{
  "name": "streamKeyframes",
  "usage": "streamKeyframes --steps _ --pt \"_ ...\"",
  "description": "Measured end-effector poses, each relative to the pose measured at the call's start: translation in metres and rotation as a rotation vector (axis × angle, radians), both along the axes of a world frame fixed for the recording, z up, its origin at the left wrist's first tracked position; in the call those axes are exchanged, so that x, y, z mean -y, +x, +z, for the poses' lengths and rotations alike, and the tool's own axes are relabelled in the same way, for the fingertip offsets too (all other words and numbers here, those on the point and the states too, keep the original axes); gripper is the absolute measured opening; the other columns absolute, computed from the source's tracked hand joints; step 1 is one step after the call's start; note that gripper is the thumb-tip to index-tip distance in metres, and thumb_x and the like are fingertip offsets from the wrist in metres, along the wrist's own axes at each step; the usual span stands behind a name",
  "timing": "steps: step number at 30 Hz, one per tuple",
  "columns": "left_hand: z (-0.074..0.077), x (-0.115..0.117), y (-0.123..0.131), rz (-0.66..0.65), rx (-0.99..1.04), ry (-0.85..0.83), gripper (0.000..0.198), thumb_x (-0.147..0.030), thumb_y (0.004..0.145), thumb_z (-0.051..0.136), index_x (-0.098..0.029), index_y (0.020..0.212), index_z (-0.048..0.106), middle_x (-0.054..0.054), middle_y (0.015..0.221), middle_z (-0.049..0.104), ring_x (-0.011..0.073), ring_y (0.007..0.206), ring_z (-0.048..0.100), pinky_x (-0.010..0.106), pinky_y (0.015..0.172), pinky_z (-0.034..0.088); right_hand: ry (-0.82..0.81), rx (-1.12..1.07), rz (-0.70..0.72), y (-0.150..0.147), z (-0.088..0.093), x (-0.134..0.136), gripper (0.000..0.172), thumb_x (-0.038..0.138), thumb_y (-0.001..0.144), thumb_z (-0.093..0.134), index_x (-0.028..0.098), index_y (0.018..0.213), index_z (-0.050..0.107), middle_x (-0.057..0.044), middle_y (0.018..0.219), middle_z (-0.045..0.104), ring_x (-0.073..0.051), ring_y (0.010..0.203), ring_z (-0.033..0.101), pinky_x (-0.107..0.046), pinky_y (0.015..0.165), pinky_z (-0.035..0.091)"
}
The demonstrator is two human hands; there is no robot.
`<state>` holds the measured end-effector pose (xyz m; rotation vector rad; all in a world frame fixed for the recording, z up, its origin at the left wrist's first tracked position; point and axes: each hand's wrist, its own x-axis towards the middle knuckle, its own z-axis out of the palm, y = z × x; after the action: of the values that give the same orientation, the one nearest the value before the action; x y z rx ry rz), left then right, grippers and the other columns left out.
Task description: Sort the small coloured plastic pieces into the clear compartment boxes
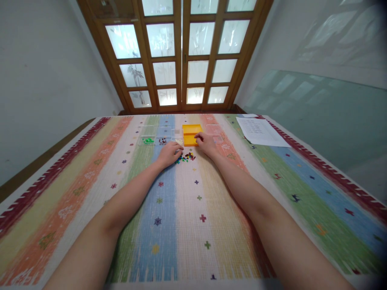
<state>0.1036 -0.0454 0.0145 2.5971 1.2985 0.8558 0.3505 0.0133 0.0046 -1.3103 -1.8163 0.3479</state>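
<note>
A loose heap of small coloured pieces (pixel 190 156), red, green, blue and yellow, lies on the cloth. My left hand (pixel 169 154) rests at the heap's left edge, its fingers bent together; whatever is between the fingertips is too small to make out. My right hand (pixel 207 143) is over the right side of an opened yellow plastic box (pixel 190 139), thumb and fingers drawn together. I cannot tell what, if anything, they pinch. Left of the box, clear containers hold green pieces (pixel 148 141), dark red-brown pieces (pixel 163 141) and pale pieces (pixel 179 142).
Another clear container (pixel 217 139) stands just right of the yellow box. A printed paper sheet (pixel 262 132) lies at the back right. Striped cloth (pixel 151 249) covers the table, with a wood-framed glass door (pixel 181 60) beyond its far edge.
</note>
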Motion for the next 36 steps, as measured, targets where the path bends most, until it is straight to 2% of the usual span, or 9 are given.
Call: streamKeyframes --steps 7,16,22,27,31,36 --pt "-0.003 0.012 0.028 0.051 -0.113 0.01 0.02 -0.029 0.094 0.062 -0.023 0.1 0.08 0.01 0.101 0.072 0.0282 0.105 0.06 0.045 0.096 0.049 0.015 0.01 0.013 -0.002 0.0 0.001 0.025 0.019 0.088 0.051 0.021 0.098 0.074 -0.005 0.096 0.077 -0.022 0.086 0.068 -0.032 0.081 0.049" --pt "-0.001 0.01 0.023 0.048 0.002 -0.033 0.009 -0.026 0.09 0.065 -0.021 0.092 0.073 0.007 0.096 0.073 0.0248 0.096 0.063 0.041 0.092 0.05 0.033 0.023 0.025 -0.003 -0.004 -0.001 0.025 0.02 0.089 0.051 0.021 0.098 0.075 -0.005 0.094 0.077 -0.021 0.084 0.067 -0.033 0.08 0.048" --pt "0.002 -0.001 0.004 0.215 0.178 -0.104 0.013 -0.023 0.09 0.058 -0.022 0.097 0.069 0.004 0.09 0.073 0.0206 0.081 0.065 0.033 0.077 0.048 0.031 0.022 0.014 -0.003 -0.002 0.002 0.026 0.02 0.088 0.051 0.021 0.098 0.075 -0.005 0.094 0.077 -0.022 0.081 0.066 -0.033 0.078 0.047" --pt "0.004 -0.018 -0.023 0.415 0.312 -0.161 0.014 -0.024 0.088 0.057 -0.023 0.098 0.066 0.001 0.078 0.07 0.0191 0.075 0.065 0.03 0.074 0.046 0.031 0.023 0.032 -0.003 -0.003 0.002 0.027 0.02 0.088 0.051 0.021 0.098 0.075 -0.006 0.094 0.077 -0.022 0.08 0.065 -0.033 0.078 0.047" --pt "0.003 -0.027 -0.038 0.519 0.439 -0.22 0.018 -0.025 0.088 0.055 -0.024 0.102 0.065 -0.004 0.066 0.065 0.0166 0.065 0.063 0.027 0.07 0.046 0.015 0.032 0.025 -0.004 -0.003 0.002 0.027 0.02 0.088 0.05 0.021 0.099 0.075 -0.006 0.095 0.077 -0.022 0.081 0.065 -0.033 0.079 0.047" --pt "0.0 -0.033 -0.047 0.555 0.574 -0.21 0.02 -0.024 0.088 0.053 -0.023 0.105 0.065 -0.001 0.079 0.076 0.0171 0.077 0.071 0.027 0.073 0.048 0.027 0.023 0.036 -0.004 -0.003 0.002 0.027 0.019 0.088 0.051 0.021 0.099 0.075 -0.006 0.096 0.077 -0.022 0.082 0.066 -0.033 0.079 0.047"
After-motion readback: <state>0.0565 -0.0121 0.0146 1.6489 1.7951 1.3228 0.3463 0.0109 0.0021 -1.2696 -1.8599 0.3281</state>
